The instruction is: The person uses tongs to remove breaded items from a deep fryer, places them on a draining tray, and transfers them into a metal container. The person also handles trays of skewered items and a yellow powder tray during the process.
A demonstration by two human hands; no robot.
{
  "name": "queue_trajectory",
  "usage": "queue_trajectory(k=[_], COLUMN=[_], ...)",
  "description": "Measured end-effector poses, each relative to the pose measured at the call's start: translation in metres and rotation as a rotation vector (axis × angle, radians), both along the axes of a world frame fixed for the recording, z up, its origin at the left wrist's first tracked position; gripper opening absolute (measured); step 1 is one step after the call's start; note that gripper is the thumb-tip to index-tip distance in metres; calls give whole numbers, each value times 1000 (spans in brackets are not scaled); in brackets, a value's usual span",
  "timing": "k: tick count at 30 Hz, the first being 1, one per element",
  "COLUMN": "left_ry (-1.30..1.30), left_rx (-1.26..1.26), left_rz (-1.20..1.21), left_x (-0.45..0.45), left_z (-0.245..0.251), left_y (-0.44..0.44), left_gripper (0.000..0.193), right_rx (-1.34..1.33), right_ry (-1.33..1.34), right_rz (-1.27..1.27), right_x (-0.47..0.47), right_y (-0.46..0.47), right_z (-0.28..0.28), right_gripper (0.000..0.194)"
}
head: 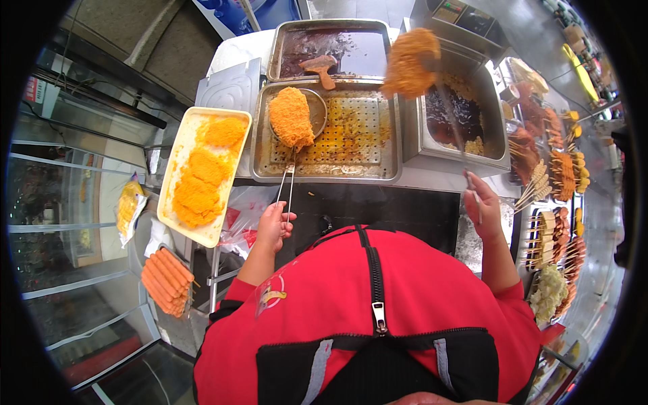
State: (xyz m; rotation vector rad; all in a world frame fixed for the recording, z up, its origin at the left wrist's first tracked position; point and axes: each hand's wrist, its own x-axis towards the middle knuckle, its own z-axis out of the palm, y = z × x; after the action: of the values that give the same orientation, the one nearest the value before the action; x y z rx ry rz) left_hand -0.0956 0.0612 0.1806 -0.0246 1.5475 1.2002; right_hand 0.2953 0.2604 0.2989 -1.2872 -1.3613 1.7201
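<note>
My left hand (pixel 274 227) grips the metal handle of a round skimmer (pixel 319 112). On the skimmer lies an orange breaded cutlet (pixel 289 115), above a perforated metal tray (pixel 349 131). My right hand (pixel 484 206) is closed around a long, thin metal utensil (pixel 452 119), blurred along its length. At its far end a browned, breaded cutlet (pixel 409 63) hangs by the fryer's back left corner; how it is held is unclear. The deep fryer (pixel 498 144) contains dark oil with crumbs floating at its edges.
A cream tray (pixel 174 167) at left carries crumb-coated pieces (pixel 202 172). Behind, a brush (pixel 321 66) rests in a sauce tray (pixel 354 45). Sausages (pixel 169 281) are stacked at lower left beside a bag (pixel 130 205). Skewered foods (pixel 549 238) line the right side.
</note>
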Motion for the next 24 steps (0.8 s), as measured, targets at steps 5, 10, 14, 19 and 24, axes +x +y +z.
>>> queue_trajectory(k=[5,10,14,19,24], left_ry=[-1,-16,-30,-58,-65], left_rx=[25,68,80,87,87], left_rz=[9,28,33,34,21], left_x=[-1,0,0,-1,-3], left_z=[-3,-7,-9,-9,-9], left_y=[-1,-5,-5,-6,-5], left_gripper=[26,29,30,30,30], right_rx=[98,476,629,720,917], right_ry=[-310,-641,-836,-904,-970], right_rz=[230,381,448,560,542], right_x=[-84,-147,-178,-191,-184], right_y=[-2,-3,-7,-24,-27], right_z=[11,4,4,2,-10], right_gripper=[36,39,37,36,34])
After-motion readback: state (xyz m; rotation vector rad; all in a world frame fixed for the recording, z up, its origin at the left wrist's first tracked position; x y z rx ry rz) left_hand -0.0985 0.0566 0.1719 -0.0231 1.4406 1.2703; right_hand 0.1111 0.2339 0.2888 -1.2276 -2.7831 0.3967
